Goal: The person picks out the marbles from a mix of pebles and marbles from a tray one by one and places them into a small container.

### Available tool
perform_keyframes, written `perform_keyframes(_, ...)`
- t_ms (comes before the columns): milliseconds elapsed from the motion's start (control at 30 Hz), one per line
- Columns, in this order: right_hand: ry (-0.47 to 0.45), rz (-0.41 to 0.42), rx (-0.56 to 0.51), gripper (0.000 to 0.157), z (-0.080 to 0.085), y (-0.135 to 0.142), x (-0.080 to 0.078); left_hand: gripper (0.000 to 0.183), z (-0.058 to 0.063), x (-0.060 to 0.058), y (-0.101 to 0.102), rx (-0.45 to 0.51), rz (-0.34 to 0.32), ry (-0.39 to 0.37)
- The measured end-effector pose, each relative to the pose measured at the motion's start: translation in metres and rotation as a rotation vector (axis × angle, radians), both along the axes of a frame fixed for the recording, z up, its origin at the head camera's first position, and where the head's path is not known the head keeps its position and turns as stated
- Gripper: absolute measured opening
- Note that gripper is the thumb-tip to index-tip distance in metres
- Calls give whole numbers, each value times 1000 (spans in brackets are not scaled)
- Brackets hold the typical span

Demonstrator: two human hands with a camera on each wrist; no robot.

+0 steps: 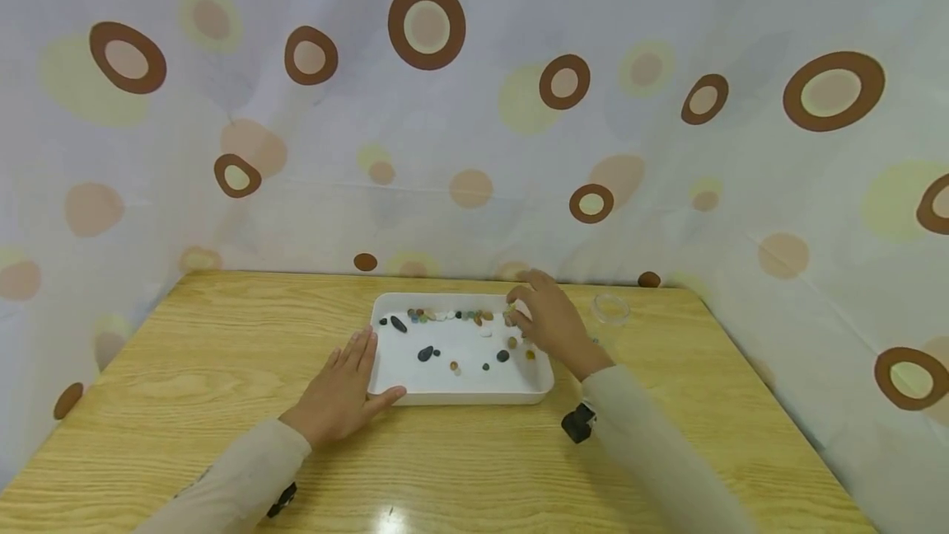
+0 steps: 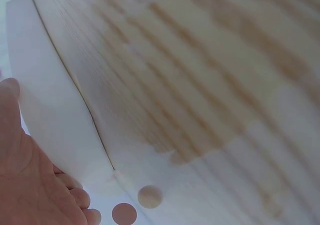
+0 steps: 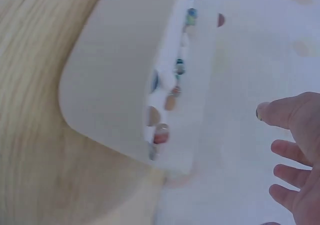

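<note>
A shallow white tray [image 1: 460, 398] holds small stones of several colours. My left hand [image 1: 337, 390] lies at the tray's left side, fingers extended along its wall and thumb over the near rim. The left wrist view shows this hand [image 2: 30, 180] against the white wall. Over the far right corner is my right hand [image 1: 549, 320], fingers bent. In the right wrist view it pinches a small dark, yellowish stone [image 3: 259, 111] at the thumb tip, the other fingers spread below. Beneath it, a row of stones [image 1: 452, 316] runs along the tray's far side.
Loose in the tray lie dark stones [image 1: 425, 353], an orange one [image 1: 454, 366] and an amber one [image 1: 530, 355]. A clear round ring-shaped lid or dish [image 1: 611, 309] sits on the wooden table [image 1: 460, 468] right of the tray. Patterned cloth [image 1: 474, 138] hangs behind.
</note>
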State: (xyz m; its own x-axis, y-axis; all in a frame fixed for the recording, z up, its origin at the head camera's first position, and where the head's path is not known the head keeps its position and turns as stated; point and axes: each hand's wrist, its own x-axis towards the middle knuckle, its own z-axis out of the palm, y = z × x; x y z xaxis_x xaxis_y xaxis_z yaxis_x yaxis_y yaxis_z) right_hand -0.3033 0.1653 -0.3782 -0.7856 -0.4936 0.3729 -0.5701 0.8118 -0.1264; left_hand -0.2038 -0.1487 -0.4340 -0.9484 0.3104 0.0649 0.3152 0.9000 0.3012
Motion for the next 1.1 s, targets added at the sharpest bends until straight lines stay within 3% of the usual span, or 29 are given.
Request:
perform_keyframes(267, 97, -51, -66, 18, 28, 33, 18, 97, -1, 0, 0, -4, 0, -4)
perform_keyframes(600, 164, -191, -174, 18, 32, 94, 27, 97, -1, 1, -1, 4, -1, 5)
perform_keyframes(767, 116, -251, -135, 18, 30, 109, 30, 97, -2, 0, -1, 8, 0, 5)
perform_keyframes(1100, 29, -268, -66, 20, 25, 116, 29, 98, -5, -2, -2, -6, 1, -3)
